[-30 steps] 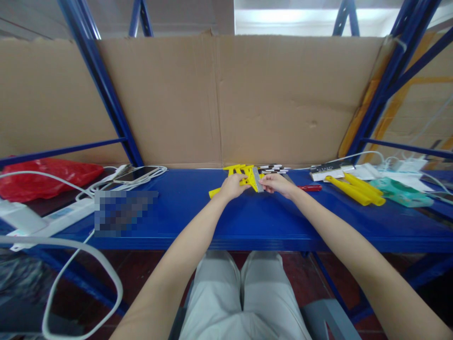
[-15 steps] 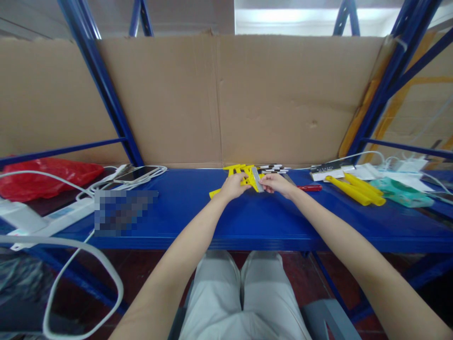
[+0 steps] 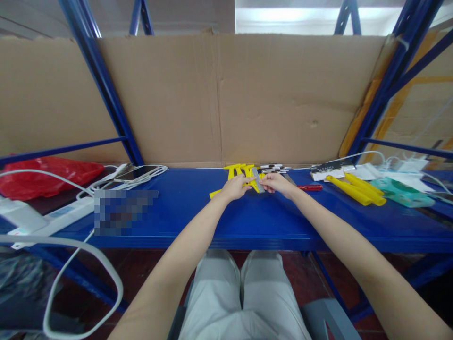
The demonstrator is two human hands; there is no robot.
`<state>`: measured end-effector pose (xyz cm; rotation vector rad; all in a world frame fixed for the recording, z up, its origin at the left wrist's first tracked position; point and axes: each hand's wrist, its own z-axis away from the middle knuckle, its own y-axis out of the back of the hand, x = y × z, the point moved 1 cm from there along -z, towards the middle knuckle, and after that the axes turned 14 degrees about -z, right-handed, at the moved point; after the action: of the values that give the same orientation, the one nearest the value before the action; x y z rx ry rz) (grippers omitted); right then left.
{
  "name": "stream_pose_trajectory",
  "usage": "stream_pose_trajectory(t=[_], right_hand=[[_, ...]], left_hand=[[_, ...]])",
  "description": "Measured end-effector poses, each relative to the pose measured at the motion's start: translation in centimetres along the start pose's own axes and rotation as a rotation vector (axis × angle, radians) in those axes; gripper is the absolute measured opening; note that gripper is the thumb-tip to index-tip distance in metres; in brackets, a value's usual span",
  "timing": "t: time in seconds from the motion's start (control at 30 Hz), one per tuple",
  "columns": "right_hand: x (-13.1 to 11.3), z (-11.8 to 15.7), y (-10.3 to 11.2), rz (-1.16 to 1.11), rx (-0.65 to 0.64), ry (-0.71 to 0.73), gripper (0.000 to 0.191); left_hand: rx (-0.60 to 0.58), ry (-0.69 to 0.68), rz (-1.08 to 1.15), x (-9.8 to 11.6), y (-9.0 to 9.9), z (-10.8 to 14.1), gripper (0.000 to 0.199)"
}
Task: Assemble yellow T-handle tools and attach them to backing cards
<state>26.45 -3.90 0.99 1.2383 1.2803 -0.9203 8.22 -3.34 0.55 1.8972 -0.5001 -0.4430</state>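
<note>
Between my two hands stands a yellow scraper head with a grey metal plate (image 3: 258, 181) on its face, over the blue tabletop (image 3: 244, 217). My left hand (image 3: 234, 187) closes on its yellow side, thumb and forefinger reaching toward the plate. Fingers of my right hand (image 3: 276, 183) are pinched together at the plate's right edge; anything small between them is hidden. Just behind lie several similar yellow scraper heads (image 3: 235, 170). A yellow handle (image 3: 214, 193) pokes out left of my left wrist. Beside my right wrist rests a red-handled tool (image 3: 310, 188).
Black-and-white pens (image 3: 274, 168) lie at the back. Two yellow handles (image 3: 356, 190), a black-and-white box (image 3: 331, 170) and a green plastic bag (image 3: 402, 192) sit right. Left are a red bag (image 3: 49, 177), cables and a power strip (image 3: 67, 215). Cardboard (image 3: 219, 99) walls the back.
The forefinger of my left hand has shifted slightly right, toward the grey plate. My right hand stays almost where it was, at the plate's edge.
</note>
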Motion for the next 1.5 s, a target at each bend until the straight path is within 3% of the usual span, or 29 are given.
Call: stream_pose_trajectory(t=[0.23,0.53,1.1,1.5], right_hand=[[0.1,-0.2,0.0,-0.017,0.067,-0.004,0.024],[1.2,-1.3,0.7,-0.145,0.098,0.004,0.023],[0.4,-0.9,-0.1,-0.173,0.176,0.077,0.028],[-0.1,0.1,-0.2,-0.184,-0.042,-0.110,0.014]], left_hand=[[-0.001,-0.014,0.022,0.6,0.3,0.1,0.043],[-0.023,-0.141,-0.066,1.9,0.5,0.3,0.043],[-0.010,-0.166,-0.159,2.4,1.4,0.8,0.043],[-0.048,0.051,-0.225,1.2,1.7,0.6,0.046]])
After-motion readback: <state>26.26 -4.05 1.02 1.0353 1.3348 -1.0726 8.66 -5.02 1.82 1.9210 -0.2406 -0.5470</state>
